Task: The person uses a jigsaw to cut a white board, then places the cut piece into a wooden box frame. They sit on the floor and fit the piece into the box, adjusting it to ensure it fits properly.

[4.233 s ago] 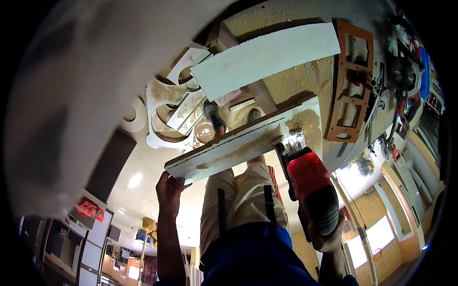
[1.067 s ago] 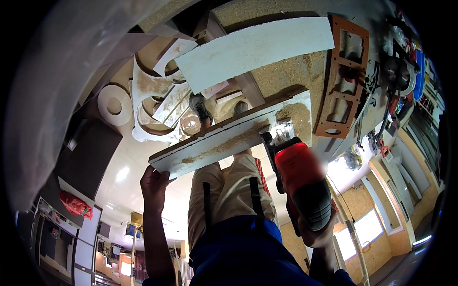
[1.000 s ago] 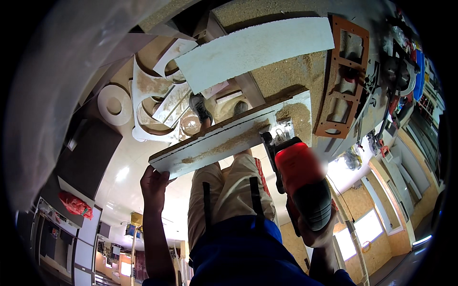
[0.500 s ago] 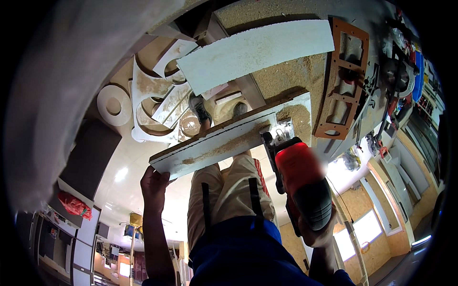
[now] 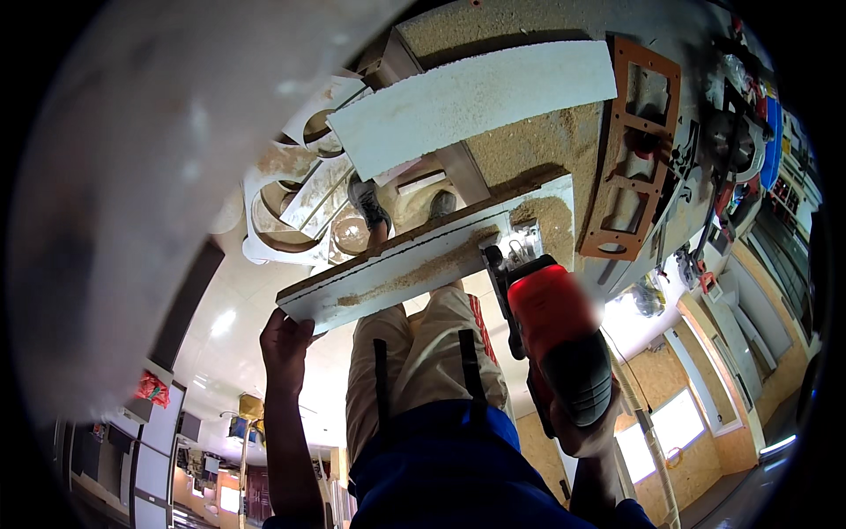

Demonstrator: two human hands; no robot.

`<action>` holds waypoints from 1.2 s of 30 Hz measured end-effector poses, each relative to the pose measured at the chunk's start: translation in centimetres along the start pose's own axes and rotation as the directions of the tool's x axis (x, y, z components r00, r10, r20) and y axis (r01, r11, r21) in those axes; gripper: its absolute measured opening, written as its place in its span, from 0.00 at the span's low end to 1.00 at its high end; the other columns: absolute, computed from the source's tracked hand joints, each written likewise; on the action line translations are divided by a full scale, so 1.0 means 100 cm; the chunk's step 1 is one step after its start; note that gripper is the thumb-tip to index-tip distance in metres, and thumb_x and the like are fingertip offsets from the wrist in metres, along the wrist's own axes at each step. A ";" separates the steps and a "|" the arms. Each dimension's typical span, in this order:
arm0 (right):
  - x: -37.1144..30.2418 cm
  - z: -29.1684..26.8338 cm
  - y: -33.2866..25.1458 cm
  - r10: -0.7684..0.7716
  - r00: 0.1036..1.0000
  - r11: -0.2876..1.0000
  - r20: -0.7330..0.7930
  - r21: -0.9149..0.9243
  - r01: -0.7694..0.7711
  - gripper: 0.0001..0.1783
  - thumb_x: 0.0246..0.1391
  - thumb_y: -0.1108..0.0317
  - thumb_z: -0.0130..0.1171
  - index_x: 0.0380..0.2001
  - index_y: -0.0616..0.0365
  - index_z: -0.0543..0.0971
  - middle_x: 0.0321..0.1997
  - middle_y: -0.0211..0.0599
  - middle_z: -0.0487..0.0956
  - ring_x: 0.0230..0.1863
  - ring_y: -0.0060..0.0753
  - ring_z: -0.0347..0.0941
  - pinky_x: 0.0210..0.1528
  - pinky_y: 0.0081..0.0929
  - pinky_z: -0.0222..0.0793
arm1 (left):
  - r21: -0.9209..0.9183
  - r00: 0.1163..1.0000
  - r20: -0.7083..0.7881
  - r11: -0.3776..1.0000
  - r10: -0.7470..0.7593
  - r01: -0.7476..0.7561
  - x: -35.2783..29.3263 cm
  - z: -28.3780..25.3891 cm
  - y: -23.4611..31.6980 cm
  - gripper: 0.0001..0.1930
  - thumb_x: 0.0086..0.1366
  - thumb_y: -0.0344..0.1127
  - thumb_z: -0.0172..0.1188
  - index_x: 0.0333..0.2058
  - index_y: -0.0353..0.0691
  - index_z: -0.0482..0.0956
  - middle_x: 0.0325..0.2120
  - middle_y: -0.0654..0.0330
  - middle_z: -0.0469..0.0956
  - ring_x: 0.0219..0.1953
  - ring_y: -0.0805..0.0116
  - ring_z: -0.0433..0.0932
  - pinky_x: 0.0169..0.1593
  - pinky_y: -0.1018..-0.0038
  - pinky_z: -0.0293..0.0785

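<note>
The left forearm reaches forward, nearly straight, to the left hand (image 5: 286, 346), whose curled fingers grip the near left corner of a white board (image 5: 366, 286). The board slants from that hand toward the far right, passing over the knees, with sawdust (image 5: 542, 212) on its right part. At the near right, the right hand (image 5: 589, 430) is wrapped around a red and black power saw (image 5: 557, 309), its fingers partly hidden by the tool. The saw's metal base sits on the board's right part, farther off than the right hand.
</note>
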State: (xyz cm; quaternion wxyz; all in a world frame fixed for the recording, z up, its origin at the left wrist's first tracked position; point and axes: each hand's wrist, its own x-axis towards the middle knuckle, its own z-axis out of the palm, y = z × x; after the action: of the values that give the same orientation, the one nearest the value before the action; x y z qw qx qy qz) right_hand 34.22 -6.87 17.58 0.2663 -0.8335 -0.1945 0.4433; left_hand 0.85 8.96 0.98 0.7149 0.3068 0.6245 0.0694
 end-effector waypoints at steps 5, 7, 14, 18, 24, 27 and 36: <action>0.002 0.001 -0.003 -0.013 1.000 1.000 -0.015 -0.011 0.013 0.05 0.33 0.76 0.55 0.18 0.62 0.70 0.13 0.31 0.70 0.13 0.26 0.68 0.18 0.22 0.64 | 0.005 1.000 -0.005 1.000 -0.018 0.018 0.001 0.003 0.002 0.18 0.65 0.21 0.51 0.54 0.34 0.69 0.38 0.60 0.78 0.37 0.76 0.76 0.43 0.74 0.78; 0.001 0.001 -0.002 -0.018 1.000 1.000 -0.021 -0.020 0.017 0.05 0.33 0.76 0.55 0.18 0.62 0.69 0.13 0.31 0.69 0.13 0.27 0.68 0.18 0.22 0.64 | 0.012 1.000 0.007 0.999 -0.031 0.031 0.003 0.000 0.000 0.18 0.65 0.21 0.51 0.54 0.34 0.69 0.39 0.60 0.78 0.39 0.75 0.77 0.44 0.73 0.78; 0.003 0.000 -0.003 -0.014 1.000 1.000 -0.008 -0.026 0.013 0.05 0.33 0.76 0.55 0.16 0.61 0.68 0.11 0.30 0.68 0.12 0.26 0.66 0.17 0.22 0.62 | -0.012 1.000 0.014 1.000 -0.013 0.013 0.002 -0.005 -0.006 0.19 0.65 0.20 0.49 0.55 0.34 0.68 0.46 0.55 0.77 0.47 0.67 0.78 0.51 0.66 0.78; 0.003 0.000 -0.004 -0.002 1.000 0.999 -0.008 -0.040 0.002 0.06 0.33 0.75 0.55 0.16 0.61 0.68 0.11 0.31 0.67 0.12 0.26 0.64 0.17 0.22 0.62 | -0.011 1.000 0.023 1.000 -0.001 0.001 0.002 -0.005 -0.004 0.19 0.65 0.20 0.49 0.55 0.34 0.68 0.46 0.54 0.77 0.47 0.66 0.78 0.52 0.65 0.78; 0.004 0.000 -0.001 -0.026 1.000 0.996 0.005 -0.085 0.026 0.06 0.33 0.75 0.55 0.16 0.60 0.67 0.11 0.32 0.67 0.12 0.28 0.64 0.17 0.23 0.62 | -0.025 1.000 0.008 1.000 -0.008 0.008 0.003 -0.005 -0.005 0.19 0.64 0.20 0.49 0.54 0.34 0.68 0.44 0.56 0.77 0.45 0.69 0.78 0.51 0.67 0.78; 0.004 0.002 0.003 -0.028 1.000 0.998 0.008 -0.053 0.028 0.07 0.33 0.75 0.56 0.15 0.60 0.67 0.12 0.32 0.67 0.11 0.29 0.64 0.17 0.24 0.61 | -0.012 1.000 -0.014 1.000 -0.012 0.011 0.000 -0.008 -0.006 0.19 0.64 0.20 0.50 0.54 0.35 0.69 0.42 0.57 0.77 0.43 0.72 0.77 0.48 0.70 0.78; 0.005 0.000 -0.002 -0.043 0.999 0.997 -0.001 -0.067 0.043 0.06 0.33 0.75 0.56 0.18 0.60 0.69 0.12 0.31 0.68 0.11 0.30 0.66 0.17 0.23 0.63 | -0.036 1.000 0.007 0.999 -0.015 0.015 0.004 -0.005 -0.004 0.19 0.64 0.21 0.51 0.55 0.34 0.68 0.43 0.57 0.77 0.44 0.71 0.77 0.49 0.69 0.77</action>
State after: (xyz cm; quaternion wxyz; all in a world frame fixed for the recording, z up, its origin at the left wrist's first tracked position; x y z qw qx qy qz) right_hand 34.42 -6.46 17.37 0.2478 -0.8382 -0.2268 0.4296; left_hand 0.37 9.01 0.45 0.7228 0.2894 0.6231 0.0745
